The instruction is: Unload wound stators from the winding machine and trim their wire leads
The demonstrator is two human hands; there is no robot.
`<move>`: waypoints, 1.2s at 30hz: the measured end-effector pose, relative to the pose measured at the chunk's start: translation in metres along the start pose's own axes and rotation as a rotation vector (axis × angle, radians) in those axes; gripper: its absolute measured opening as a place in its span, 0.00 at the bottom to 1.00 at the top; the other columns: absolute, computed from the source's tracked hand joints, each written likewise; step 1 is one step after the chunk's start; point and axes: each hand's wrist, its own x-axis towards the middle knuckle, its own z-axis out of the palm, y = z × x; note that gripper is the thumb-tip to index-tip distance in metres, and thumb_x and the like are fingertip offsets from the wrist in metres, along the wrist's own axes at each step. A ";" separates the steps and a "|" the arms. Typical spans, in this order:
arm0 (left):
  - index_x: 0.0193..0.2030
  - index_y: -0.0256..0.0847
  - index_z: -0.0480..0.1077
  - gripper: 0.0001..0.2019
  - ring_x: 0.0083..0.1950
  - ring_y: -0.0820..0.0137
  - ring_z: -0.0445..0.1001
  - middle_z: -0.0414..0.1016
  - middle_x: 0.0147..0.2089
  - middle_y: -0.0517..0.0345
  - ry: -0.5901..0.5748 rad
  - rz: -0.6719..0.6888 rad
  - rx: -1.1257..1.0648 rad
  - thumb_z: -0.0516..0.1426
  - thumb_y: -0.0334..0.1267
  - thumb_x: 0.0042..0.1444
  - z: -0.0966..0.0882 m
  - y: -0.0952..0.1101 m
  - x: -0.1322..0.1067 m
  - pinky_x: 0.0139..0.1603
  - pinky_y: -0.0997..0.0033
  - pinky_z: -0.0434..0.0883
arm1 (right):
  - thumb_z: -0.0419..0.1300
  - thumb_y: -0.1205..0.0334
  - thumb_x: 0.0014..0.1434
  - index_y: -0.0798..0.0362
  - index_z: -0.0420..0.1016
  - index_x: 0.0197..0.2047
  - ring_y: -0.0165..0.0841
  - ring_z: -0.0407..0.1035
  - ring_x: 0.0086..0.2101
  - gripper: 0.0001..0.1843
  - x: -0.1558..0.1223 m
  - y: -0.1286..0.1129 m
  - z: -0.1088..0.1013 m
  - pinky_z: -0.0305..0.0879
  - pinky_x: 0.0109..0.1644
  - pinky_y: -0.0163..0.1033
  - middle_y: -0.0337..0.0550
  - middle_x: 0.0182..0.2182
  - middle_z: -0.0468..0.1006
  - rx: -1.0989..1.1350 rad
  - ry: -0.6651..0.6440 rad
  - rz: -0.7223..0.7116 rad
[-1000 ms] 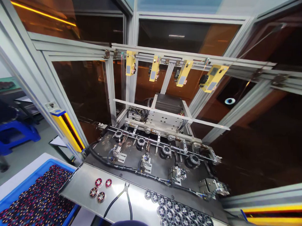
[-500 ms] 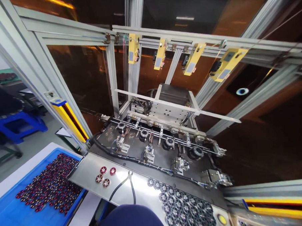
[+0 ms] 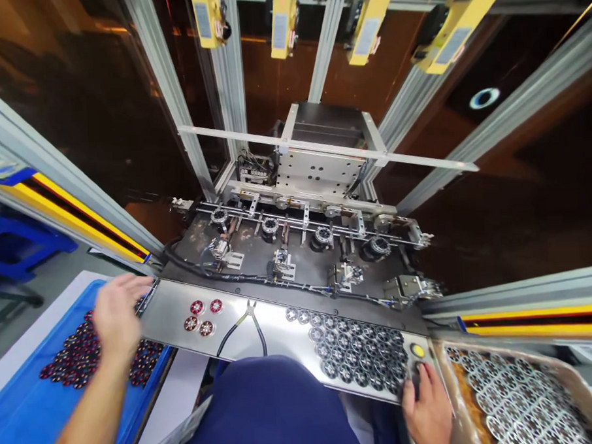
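My left hand (image 3: pixel 117 315), blurred, hovers over the blue tray (image 3: pixel 20 417) of small dark, red-rimmed ring parts (image 3: pixel 80 352). Its fingers stretch toward the metal shelf, and nothing shows in them. My right hand (image 3: pixel 429 406) is at the shelf's right end, thumb and fingers closed around a dark piece (image 3: pixel 416 379) just below a yellow button (image 3: pixel 418 351). What that piece is, I cannot tell. Left of it lie rows of grey-black slotted ring parts (image 3: pixel 355 350). Several red-rimmed rings (image 3: pixel 196 307) and black-handled cutting pliers (image 3: pixel 251 309) lie on the shelf.
Behind the shelf stands a machine with several round black fixtures (image 3: pixel 270 228) and small clamps (image 3: pixel 283 265). Yellow sensor units (image 3: pixel 284 26) hang above. Yellow light bars (image 3: pixel 536 326) flank the opening. A plastic-lined box (image 3: pixel 585 392) of ring parts stands at right.
The view has tilted down and both hands have come into sight, the left over the blue tray and the right by the yellow button. The box at right now shows more fully.
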 end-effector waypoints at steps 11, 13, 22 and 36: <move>0.43 0.35 0.71 0.14 0.38 0.70 0.75 0.75 0.39 0.56 -0.070 -0.285 0.375 0.55 0.45 0.64 0.048 -0.090 -0.071 0.42 0.62 0.74 | 0.42 0.51 0.67 0.67 0.60 0.64 0.58 0.66 0.53 0.32 0.005 -0.004 -0.003 0.67 0.53 0.62 0.69 0.54 0.68 0.021 0.002 -0.024; 0.42 0.35 0.72 0.14 0.37 0.70 0.75 0.75 0.38 0.57 -0.116 -0.283 0.403 0.54 0.46 0.64 0.047 -0.091 -0.070 0.42 0.62 0.74 | 0.43 0.52 0.67 0.66 0.59 0.64 0.57 0.65 0.54 0.31 0.004 -0.005 -0.002 0.66 0.53 0.62 0.68 0.55 0.68 0.021 -0.006 -0.008; 0.34 0.40 0.72 0.16 0.39 0.59 0.75 0.76 0.31 0.51 -0.176 -0.255 0.500 0.47 0.46 0.61 0.047 -0.082 -0.067 0.42 0.61 0.68 | 0.47 0.58 0.65 0.59 0.55 0.67 0.51 0.62 0.57 0.29 -0.009 -0.002 0.000 0.65 0.57 0.58 0.62 0.60 0.64 -0.018 -0.065 0.096; 0.28 0.43 0.70 0.17 0.36 0.58 0.75 0.77 0.29 0.51 -0.196 -0.212 0.549 0.47 0.47 0.59 0.049 -0.076 -0.065 0.39 0.62 0.68 | 0.49 0.62 0.64 0.57 0.54 0.68 0.50 0.62 0.58 0.30 -0.008 -0.004 -0.001 0.65 0.57 0.58 0.61 0.61 0.64 0.000 -0.054 0.111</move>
